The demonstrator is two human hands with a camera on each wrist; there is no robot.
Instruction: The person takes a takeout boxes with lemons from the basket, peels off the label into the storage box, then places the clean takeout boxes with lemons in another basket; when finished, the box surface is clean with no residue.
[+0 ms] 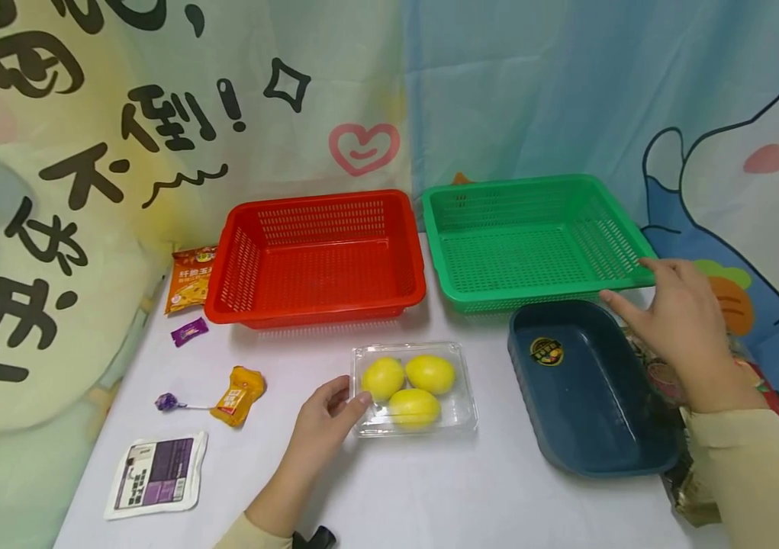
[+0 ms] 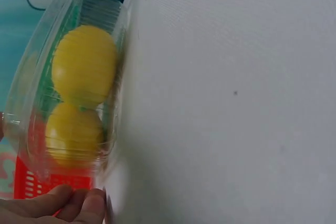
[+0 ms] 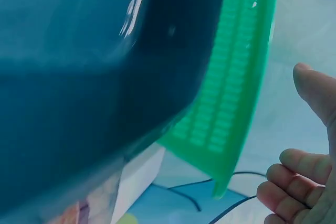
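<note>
The sleeve (image 1: 753, 465) could snag the tray (image 1: 577, 396); the right hand (image 1: 691, 324) spreads its fingers wide. Left hand (image 1: 323, 419) touches the box (image 1: 459, 412), grip unclear; a lopsided lift could tip it.

Two bare hands (image 1: 320, 422) (image 1: 690, 324), well apart

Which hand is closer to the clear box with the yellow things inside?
Left. The left hand is at the left edge of the clear box, thumb over it. The right hand is farther off to the right, near the green basket.
</note>
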